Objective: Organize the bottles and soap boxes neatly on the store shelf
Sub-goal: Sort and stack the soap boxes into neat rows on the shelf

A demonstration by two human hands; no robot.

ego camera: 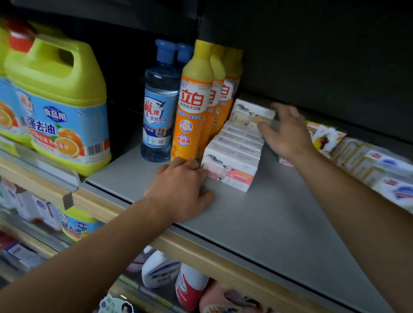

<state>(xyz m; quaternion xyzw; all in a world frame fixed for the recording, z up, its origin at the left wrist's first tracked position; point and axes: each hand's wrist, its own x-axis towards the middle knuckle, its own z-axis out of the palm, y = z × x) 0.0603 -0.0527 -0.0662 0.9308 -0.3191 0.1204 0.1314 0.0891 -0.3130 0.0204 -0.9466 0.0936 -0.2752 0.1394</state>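
A row of white soap boxes [234, 148] with a pink cow picture runs front to back on the grey shelf [257, 217]. One more soap box [246, 112] sits raised at the back of the row, and my right hand [285, 133] grips its right end. My left hand [181, 189] rests flat on the shelf, fingers touching the left side of the front box. Left of the boxes stand a file of orange dish-soap bottles [194, 103] with yellow caps and two clear blue-capped bottles [159, 107].
Large yellow-green detergent jugs [58, 107] fill the shelf's left end. Wrapped soap packs [375, 173] lie at the right. The shelf has a wooden front edge [220, 258]; lower shelves hold more bottles [190, 285]. The grey shelf surface in front of the boxes is bare.
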